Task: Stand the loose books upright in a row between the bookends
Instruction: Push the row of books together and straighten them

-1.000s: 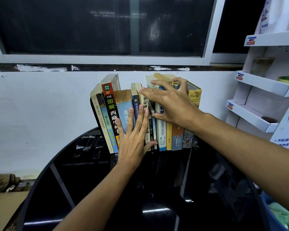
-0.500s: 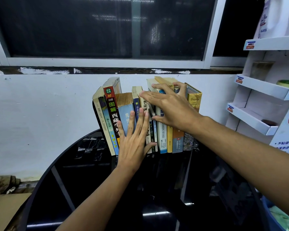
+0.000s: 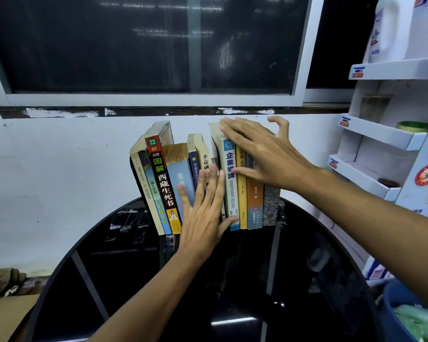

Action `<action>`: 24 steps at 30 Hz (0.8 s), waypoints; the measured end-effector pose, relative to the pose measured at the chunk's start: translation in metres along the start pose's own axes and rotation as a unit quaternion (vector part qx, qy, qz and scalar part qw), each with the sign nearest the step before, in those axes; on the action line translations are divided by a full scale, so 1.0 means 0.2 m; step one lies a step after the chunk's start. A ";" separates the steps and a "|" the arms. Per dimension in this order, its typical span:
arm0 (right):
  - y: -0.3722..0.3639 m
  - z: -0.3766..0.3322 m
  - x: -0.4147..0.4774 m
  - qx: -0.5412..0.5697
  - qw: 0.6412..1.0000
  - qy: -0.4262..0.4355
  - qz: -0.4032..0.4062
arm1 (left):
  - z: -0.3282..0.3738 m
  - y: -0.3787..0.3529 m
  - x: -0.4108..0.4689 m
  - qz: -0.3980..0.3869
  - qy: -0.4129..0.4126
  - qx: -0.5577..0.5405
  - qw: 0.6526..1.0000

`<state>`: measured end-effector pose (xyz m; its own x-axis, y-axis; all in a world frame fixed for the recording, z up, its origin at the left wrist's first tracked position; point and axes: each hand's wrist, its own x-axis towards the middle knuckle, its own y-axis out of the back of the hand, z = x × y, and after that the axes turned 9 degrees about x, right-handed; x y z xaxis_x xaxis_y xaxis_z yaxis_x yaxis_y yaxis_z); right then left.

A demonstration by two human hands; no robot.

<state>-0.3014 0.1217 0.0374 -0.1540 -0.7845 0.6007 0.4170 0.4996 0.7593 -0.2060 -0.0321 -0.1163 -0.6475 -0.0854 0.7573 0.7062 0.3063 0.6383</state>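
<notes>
A row of several books (image 3: 163, 183) stands on the back of a round black glass table (image 3: 124, 267), against the white wall. The left books lean to the left against a black bookend (image 3: 137, 183); the right books, among them a white-and-blue one (image 3: 230, 193), stand nearly upright. My left hand (image 3: 203, 215) presses flat, fingers straight, on the spines in the middle of the row. My right hand (image 3: 260, 156) lies spread over the tops and spines of the right books, thumb on the white-and-blue spine, little finger raised. The right bookend is hidden.
A white cardboard display rack (image 3: 381, 139) with shelves stands right of the table, a white jug (image 3: 391, 30) on its top shelf. A blue bin (image 3: 400, 317) sits at the lower right. A dark window (image 3: 143, 45) runs above the wall.
The right books have been pushed more upright and my right hand has opened out over them, no longer hooked behind their tops. My left hand stays flat on the middle spines.
</notes>
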 end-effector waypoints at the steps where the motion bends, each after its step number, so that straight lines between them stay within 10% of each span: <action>1: 0.00 0.01 -0.01 0.000 1.000 -0.005 -0.002 | 0.01 -0.01 0.01 0.000 0.001 0.004 1.000; 24: -0.06 -0.09 -0.03 0.026 0.996 -0.063 0.061 | 0.01 -0.06 0.03 0.012 -0.013 0.058 0.998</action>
<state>-0.2901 0.1133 0.0209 -0.2174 -0.6666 0.7130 0.3932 0.6088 0.6890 -0.2187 -0.0342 -0.1190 -0.6395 -0.0519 0.7671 0.6845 0.4158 0.5988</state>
